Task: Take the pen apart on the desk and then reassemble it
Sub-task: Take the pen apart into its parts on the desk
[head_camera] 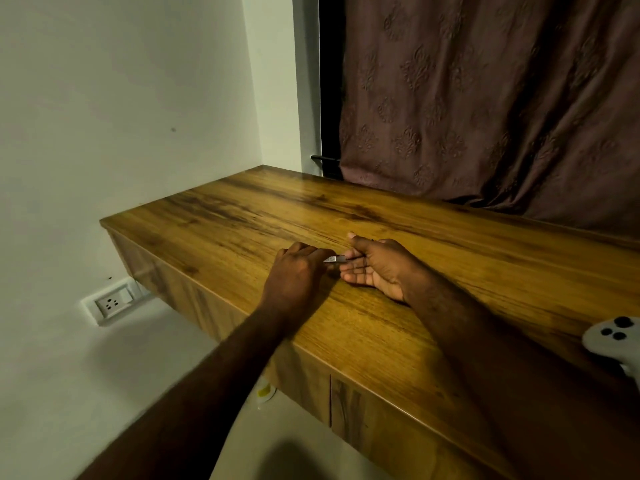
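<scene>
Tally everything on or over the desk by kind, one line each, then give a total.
Hands: 2, the left hand and the right hand
Pens: 1, the pen held between both hands
Game controllers: 1, the white controller at the desk right edge
Total: 4

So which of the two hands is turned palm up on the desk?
The right hand: its palm faces up, wrist resting on the desk. The left hand shows its back, knuckles up. Both pinch the pen.
</scene>
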### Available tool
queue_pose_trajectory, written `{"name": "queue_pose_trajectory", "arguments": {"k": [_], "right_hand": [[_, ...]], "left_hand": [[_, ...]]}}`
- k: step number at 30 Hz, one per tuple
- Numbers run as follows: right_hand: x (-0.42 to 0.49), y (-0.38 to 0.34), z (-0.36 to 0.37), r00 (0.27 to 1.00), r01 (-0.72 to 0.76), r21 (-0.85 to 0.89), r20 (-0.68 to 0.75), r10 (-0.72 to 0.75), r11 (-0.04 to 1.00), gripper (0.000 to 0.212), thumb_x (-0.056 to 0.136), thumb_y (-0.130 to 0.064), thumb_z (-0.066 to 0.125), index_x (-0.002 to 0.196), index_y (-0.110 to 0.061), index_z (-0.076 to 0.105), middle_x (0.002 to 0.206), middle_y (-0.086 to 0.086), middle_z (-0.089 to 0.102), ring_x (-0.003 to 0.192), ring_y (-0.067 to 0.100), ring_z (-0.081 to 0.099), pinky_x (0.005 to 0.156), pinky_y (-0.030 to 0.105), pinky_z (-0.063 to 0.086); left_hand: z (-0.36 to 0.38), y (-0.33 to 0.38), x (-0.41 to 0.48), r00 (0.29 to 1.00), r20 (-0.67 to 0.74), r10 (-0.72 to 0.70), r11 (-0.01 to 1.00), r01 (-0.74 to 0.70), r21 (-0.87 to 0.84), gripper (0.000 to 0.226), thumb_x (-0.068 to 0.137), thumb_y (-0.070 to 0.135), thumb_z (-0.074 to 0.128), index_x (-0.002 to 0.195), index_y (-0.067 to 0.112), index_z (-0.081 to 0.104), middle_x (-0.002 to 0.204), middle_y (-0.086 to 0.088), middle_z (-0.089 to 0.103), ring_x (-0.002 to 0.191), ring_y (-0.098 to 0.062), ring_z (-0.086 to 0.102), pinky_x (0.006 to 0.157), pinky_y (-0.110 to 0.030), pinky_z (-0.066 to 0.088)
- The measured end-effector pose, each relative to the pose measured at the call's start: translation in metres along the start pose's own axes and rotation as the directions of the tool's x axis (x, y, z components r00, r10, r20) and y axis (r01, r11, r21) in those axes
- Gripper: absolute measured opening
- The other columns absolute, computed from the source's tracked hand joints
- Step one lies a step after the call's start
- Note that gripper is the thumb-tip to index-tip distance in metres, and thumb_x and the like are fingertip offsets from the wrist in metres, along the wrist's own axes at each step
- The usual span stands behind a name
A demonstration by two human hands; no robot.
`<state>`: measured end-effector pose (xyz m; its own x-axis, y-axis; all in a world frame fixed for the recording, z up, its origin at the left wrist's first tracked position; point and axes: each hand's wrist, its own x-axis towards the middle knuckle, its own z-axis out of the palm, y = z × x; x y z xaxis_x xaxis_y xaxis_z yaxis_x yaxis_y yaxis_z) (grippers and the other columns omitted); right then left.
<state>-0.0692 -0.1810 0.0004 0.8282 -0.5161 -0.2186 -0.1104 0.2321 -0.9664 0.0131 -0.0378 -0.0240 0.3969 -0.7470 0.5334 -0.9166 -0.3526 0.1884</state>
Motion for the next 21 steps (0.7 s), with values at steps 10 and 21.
{"name": "queue_pose_trajectory", "arguments": {"k": [10, 21], "right_hand": [[-0.005, 0.006, 0.001, 0.989, 0.148, 0.098, -0.02, -0.147, 0.984, 0.025, 0.091, -0.02, 0.054, 0.094, 0.003, 0.064, 0.071, 0.017, 0.064, 0.054, 0.021, 0.061, 0.049, 0.025, 0.052], [-0.006, 0.01, 0.001, 0.981, 0.196, 0.062, -0.011, -0.196, 0.979, 0.014, 0.088, -0.011, 0.061, 0.094, 0.002, 0.062, 0.069, 0.015, 0.065, 0.052, 0.021, 0.06, 0.046, 0.025, 0.051]], "left_hand": [[0.004, -0.006, 0.001, 0.994, -0.047, -0.095, 0.992, 0.091, -0.084, 0.052, 0.09, 0.053, 0.029, 0.113, 0.022, 0.063, 0.102, -0.003, 0.07, 0.092, -0.025, 0.058, 0.079, -0.042, 0.048], [0.002, -0.003, 0.0, 0.988, -0.103, -0.116, 0.988, 0.104, -0.111, 0.046, 0.089, 0.048, 0.034, 0.108, 0.018, 0.064, 0.095, -0.005, 0.07, 0.087, -0.028, 0.059, 0.075, -0.043, 0.048]]}}
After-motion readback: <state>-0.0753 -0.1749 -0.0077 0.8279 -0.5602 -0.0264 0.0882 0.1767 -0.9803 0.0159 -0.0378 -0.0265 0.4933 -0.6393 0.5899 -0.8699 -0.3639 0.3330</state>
